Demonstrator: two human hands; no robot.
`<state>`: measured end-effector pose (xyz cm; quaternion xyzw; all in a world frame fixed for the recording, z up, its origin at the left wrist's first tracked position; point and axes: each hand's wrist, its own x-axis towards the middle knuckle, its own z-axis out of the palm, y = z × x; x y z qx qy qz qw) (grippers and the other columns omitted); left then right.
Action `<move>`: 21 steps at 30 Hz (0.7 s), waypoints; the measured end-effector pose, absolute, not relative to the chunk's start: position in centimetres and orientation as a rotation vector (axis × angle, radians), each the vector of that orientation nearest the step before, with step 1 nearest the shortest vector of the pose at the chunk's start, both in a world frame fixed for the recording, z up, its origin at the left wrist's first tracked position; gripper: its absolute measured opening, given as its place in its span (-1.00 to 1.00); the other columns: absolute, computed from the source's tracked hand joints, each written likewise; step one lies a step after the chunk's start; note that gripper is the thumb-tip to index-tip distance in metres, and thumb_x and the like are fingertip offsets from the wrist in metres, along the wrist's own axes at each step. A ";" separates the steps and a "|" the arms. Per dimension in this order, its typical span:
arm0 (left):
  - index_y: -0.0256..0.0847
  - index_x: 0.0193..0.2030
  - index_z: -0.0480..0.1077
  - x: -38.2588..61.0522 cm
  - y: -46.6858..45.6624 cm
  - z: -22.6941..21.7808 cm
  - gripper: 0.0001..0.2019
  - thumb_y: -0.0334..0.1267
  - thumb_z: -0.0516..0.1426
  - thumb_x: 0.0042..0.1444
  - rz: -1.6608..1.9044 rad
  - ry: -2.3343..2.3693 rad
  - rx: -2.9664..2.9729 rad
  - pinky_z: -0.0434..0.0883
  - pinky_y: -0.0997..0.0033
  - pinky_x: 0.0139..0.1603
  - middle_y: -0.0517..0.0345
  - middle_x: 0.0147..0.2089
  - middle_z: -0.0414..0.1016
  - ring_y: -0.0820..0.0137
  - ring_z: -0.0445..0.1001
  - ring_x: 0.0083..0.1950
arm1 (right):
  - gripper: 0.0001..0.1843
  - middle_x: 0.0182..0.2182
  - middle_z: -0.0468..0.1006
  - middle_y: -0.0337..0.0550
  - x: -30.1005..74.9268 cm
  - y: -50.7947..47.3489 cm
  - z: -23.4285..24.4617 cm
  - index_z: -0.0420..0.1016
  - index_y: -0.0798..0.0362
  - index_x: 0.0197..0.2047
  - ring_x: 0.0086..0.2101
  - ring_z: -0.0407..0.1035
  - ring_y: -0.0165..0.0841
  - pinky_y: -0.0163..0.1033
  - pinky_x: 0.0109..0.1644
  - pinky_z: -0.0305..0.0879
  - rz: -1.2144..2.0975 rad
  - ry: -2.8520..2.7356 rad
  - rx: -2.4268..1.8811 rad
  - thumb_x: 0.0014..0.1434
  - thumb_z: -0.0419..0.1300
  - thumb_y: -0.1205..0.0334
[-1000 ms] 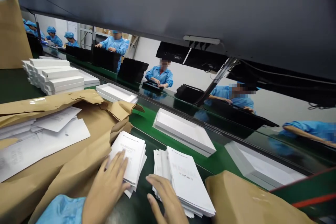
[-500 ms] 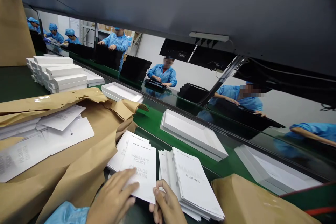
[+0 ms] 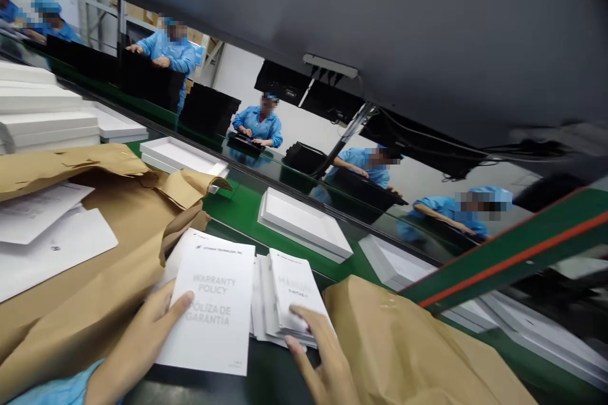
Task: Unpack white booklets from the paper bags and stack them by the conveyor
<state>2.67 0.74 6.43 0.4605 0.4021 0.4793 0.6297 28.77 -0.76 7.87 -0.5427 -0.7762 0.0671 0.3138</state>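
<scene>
White paper booklet point(image 3: 211, 304), printed "WARRANTY POLICY / POLIZA DE GARANTIA", lies flat on the dark bench surface nearest the wearer, clean and uncreased, its left edge under the thumb and fingers of the left hand point(image 3: 142, 345), which pinches that edge lightly. Right hand point(image 3: 323, 364) rests with fingertips spread on the top copy of the manual stack point(image 3: 289, 294) just beside it, fingers extended, not closed round anything. Risk noted: the pinch covers only one edge, so the booklet could slide or bend at the corner; the manual stack is fanned and uneven, and a sideways press could drag off more than one copy or scatter them against the brown wrapping paper point(image 3: 403, 342) on the right. Crumpled brown wrap point(image 3: 95, 291) at left crowds the booklets and could hide or snag loose sheets point(image 3: 52, 243). Farther off, white trays point(image 3: 304, 224) sit on the green belt point(image 3: 237, 209); other persons in blue coats point(image 3: 259, 123) work beyond
</scene>
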 end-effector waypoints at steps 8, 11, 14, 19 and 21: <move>-0.29 0.06 0.07 3.1 1.2 5.5 -0.41 0.10 0.05 0.02 1.042 0.920 0.911 0.44 0.42 -0.45 -0.04 0.03 0.27 0.15 0.43 -0.24 | -0.81 -0.25 0.39 -0.08 33.8 -0.9 7.1 0.31 0.09 -0.21 -0.25 0.29 -0.20 -0.10 -0.30 0.37 -0.728 -2.466 -1.421 0.15 -0.06 0.29; -0.28 0.05 0.07 3.6 1.3 5.3 -0.45 0.06 0.03 0.05 1.059 0.895 0.923 0.44 0.45 -0.42 -0.01 0.06 0.23 0.12 0.31 -0.04 | -0.75 -0.25 0.40 -0.13 33.7 -1.4 7.0 0.30 0.07 -0.19 -0.26 0.31 -0.33 -0.26 -0.26 0.35 -0.594 -2.444 -1.416 0.21 -0.17 0.32; -0.27 0.05 0.07 4.0 1.2 5.0 -0.47 0.05 0.02 0.06 1.033 0.895 0.947 0.44 0.41 -0.37 0.00 0.12 0.15 0.09 0.20 0.06 | -0.76 -0.30 0.40 -0.16 33.6 -1.7 7.9 0.27 0.06 -0.20 -0.30 0.33 -0.38 -0.34 -0.30 0.32 -0.408 -2.289 -1.552 0.22 -0.19 0.30; -0.35 0.09 0.04 5.0 0.6 5.5 -0.33 0.15 0.00 0.00 1.050 0.997 1.068 0.19 0.18 0.08 -0.09 0.12 0.14 0.09 0.11 0.12 | -0.83 -0.27 0.39 -0.09 32.9 -2.5 10.6 0.26 0.07 -0.19 -0.26 0.31 -0.32 -0.29 -0.22 0.25 -0.580 -1.862 -1.480 0.19 -0.09 0.26; -0.38 0.12 -0.04 5.7 0.2 6.0 -0.26 0.18 -0.01 -0.02 1.082 1.008 1.103 -0.02 0.23 0.20 -0.10 0.16 0.06 0.18 0.00 0.17 | -0.79 -0.18 0.37 -0.06 31.7 -3.1 10.9 0.27 0.05 -0.13 -0.23 0.31 -0.29 -0.26 -0.21 0.22 -0.685 -1.918 -1.334 0.15 -0.04 0.28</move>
